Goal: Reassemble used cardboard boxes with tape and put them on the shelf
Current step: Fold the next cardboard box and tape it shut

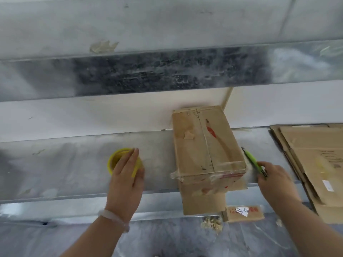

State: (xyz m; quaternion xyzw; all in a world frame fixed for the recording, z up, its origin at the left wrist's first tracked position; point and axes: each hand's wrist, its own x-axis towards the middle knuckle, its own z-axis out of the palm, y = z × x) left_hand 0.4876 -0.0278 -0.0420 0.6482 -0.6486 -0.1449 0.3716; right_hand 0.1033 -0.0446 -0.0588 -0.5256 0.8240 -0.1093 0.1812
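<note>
In the head view we count one closed brown cardboard box (206, 145), one yellow roll of tape (115, 158), one green plastic cutter (250, 158) and two hands.

The box stands on the grey metal shelf (65, 164), right of the middle. Its far end is against the white wall (92, 112). Its near end passes over the near edge of the shelf, and one flap hangs down there. Clear tape goes across the near end of its top and is wrinkled at the left corner.

The roll lies flat on the shelf, left of the box and apart from it. Our left hand (126, 175) rests on the roll with fingers straight and together, not curled round it. One pale bracelet (113, 218) is on this wrist.

Our right hand (274, 179) is just right of the box's near corner, with fingers closed round the cutter. The cutter's tip points far and left, beside the box's right side. We cannot tell if it touches.

At the right, one stack of flattened cardboard sheets (311, 160) lies on the shelf, and its near corner passes over the edge.

Bare metal shows between roll and box. A narrower strip shows between box and stack.

One upper metal shelf (130, 34) hangs over all this. Below the near edge we see one small labelled cardboard piece (245, 213) and one heap of crumpled scraps (211, 224).
</note>
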